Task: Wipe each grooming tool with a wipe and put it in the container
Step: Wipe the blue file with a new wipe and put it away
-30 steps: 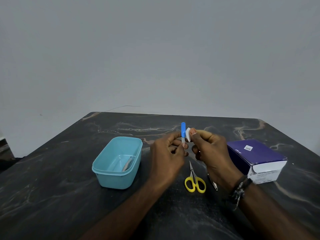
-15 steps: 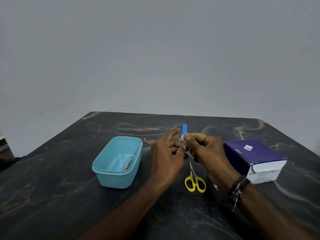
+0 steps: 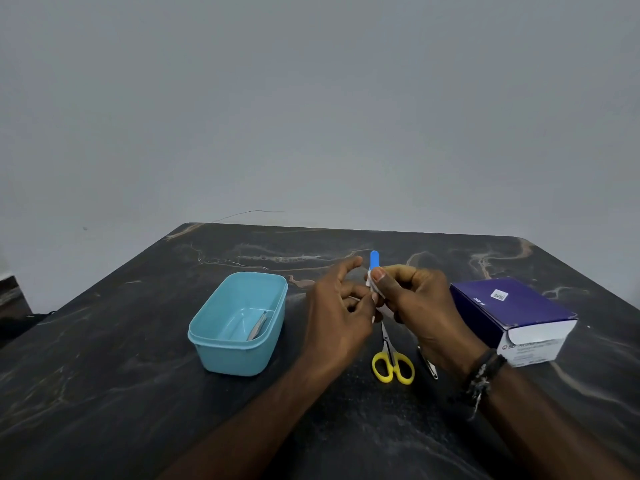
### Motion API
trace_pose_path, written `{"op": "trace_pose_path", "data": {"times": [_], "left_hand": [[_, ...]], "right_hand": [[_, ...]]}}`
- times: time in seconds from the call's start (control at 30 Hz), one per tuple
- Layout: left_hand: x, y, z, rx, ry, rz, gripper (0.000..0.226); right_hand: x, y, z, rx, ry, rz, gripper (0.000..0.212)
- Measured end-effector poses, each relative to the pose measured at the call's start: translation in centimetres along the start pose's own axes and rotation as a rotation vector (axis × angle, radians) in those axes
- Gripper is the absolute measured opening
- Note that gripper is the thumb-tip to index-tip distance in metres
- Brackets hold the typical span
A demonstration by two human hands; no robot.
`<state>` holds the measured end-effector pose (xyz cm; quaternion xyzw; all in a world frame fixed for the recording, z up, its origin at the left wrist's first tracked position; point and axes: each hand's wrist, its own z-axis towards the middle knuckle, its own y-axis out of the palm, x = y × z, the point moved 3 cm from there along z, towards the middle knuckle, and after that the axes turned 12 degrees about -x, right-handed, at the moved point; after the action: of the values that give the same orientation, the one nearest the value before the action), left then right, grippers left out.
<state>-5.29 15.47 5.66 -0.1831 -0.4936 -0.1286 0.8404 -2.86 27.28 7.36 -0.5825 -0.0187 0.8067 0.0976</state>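
Mid-wipe — right hand point(image 3: 419, 303) pinches the white wipe point(image 3: 374, 289) round the blue-tipped tool point(image 3: 374, 259), left hand point(image 3: 339, 306) pinching its lower end mid-tabletop — next, probably, into the teal container point(image 3: 239, 323) toward the left edge.

Plastic, metal, card and marbled stone-look surfaces

The container point(image 3: 239, 323) looks like smooth teal plastic with a soft sheen, and the thin tool point(image 3: 258, 326) inside it has a grey metallic look. The scissors point(image 3: 393, 362) pair glossy yellow plastic loops with bright metal blades. The box point(image 3: 512, 317) is smooth printed card, purple on top and white at the end. The table point(image 3: 104, 393) has a dark, marbled, fairly matt finish with pale veins. The wall point(image 3: 311, 98) is plain, matt grey.
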Motion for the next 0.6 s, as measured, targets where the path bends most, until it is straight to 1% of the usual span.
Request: {"op": "trace_pose_path", "data": {"times": [0.17, 0.23, 0.33, 0.4, 0.5, 0.6], "left_hand": [[0.0, 0.8, -0.2, -0.068, -0.01, 0.041, 0.054], [-0.1, 0.7, -0.2, -0.063, -0.014, 0.03, 0.054], [-0.2, 0.3, -0.1, -0.011, -0.012, -0.007, 0.05], [-0.2, 0.1, 0.1, 0.009, -0.018, -0.022, 0.047], [-0.2, 0.2, 0.2, 0.004, -0.021, -0.032, 0.046], [-0.1, 0.6, 0.0, -0.046, -0.025, -0.007, 0.047]], "right_hand": [[0.5, -1.2, 0.3, 0.178, 0.016, -0.004, 0.019], [0.5, -1.0, 0.2, 0.147, 0.023, 0.004, 0.021], [0.2, -0.1, 0.0, 0.01, 0.032, -0.004, 0.024], [0.0, 0.1, -0.1, -0.035, 0.034, -0.005, 0.024], [-0.1, -0.3, 0.0, 0.002, 0.019, -0.037, 0.025], [0.3, -1.1, 0.2, 0.14, 0.014, -0.034, 0.023]]}}
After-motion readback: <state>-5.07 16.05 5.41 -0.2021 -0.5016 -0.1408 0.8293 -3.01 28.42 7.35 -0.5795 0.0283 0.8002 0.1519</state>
